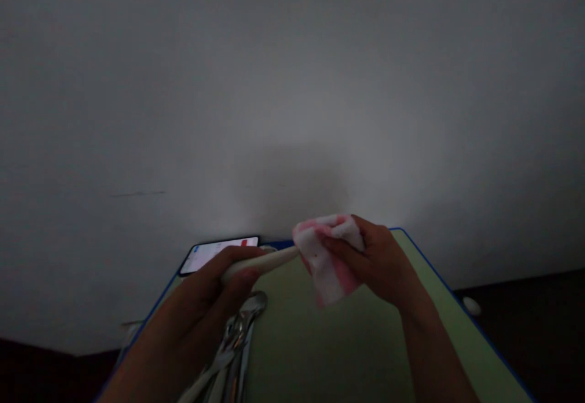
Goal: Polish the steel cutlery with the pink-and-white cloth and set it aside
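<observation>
My left hand (219, 293) is closed round a pale, off-white handle (269, 261), which slants up to the right. The far end of that utensil goes into a pink and white cloth (326, 263), so its kind is hidden. Pinched between thumb and fingers, the cloth is in my right hand (377, 260), folded about the utensil's end. Below and beside my left hand lie several pieces of metal cutlery (247, 317), spoons among them, some with pale handles; my left hand and forearm cover part of them.
A phone (217, 253) with a lit screen lies at the table's back left. The green table (329, 354) has a blue edge and meets a grey wall (292, 86). Beyond the right edge, a small white rounded object (471, 306) sits in the dark.
</observation>
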`<state>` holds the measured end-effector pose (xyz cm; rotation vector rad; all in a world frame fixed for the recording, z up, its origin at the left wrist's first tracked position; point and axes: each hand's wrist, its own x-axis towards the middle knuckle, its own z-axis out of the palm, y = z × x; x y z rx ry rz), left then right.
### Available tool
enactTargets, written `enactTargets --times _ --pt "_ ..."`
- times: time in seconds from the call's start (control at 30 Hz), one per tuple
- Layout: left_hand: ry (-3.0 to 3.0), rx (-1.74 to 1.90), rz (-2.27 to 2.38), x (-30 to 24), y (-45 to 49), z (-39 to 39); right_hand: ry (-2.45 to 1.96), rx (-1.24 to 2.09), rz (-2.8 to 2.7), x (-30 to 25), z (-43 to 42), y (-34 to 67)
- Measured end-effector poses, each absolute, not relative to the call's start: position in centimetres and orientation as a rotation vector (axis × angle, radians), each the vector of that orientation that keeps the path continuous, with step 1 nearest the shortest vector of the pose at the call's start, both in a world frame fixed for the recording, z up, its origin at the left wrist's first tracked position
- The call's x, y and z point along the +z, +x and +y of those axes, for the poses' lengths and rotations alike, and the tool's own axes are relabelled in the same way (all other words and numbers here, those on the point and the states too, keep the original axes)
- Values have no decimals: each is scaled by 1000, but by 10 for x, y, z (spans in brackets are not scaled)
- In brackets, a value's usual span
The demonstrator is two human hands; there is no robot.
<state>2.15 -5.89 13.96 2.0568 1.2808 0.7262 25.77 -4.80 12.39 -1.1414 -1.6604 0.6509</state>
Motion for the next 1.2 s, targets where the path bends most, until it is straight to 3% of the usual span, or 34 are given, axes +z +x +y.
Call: enactTargets --times 0.27,0.8,1.03,1.2 --pt "2064 677 1332 134 37 -61 -1312 469 -1729 122 -47 257" --pt "2132 691 1356 135 34 -59 -1097 351 -1523 119 -49 235" --pt "2003 907 1503 141 24 -65 -1063 594 -1455 114 -43 248" --pt "2138 618 1373 141 27 -63 -1005 704 -1144 112 -41 246"
